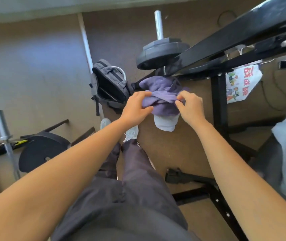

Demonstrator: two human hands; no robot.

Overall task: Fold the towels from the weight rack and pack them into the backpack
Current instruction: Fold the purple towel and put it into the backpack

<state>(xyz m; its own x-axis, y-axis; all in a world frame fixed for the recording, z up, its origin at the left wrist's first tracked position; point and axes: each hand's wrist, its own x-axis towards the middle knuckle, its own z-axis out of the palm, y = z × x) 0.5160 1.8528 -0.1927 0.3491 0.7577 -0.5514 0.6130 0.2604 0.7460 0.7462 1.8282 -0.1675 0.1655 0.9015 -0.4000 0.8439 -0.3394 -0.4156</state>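
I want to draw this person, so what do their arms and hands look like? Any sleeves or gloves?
No sleeves or gloves: the left arm and right arm are bare as far up as the picture shows. The left hand and right hand show no rings, watch or bracelets. Lower down you see dark grey trousers and pale shoes.

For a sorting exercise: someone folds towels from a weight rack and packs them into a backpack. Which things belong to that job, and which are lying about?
Job: soft purple towel, held by left hand and right hand; white cloth hanging beneath; open grey fabric backpack; black metal weight rack.
Lying about: round black weight plate; silver steel barbell; printed white cloth.
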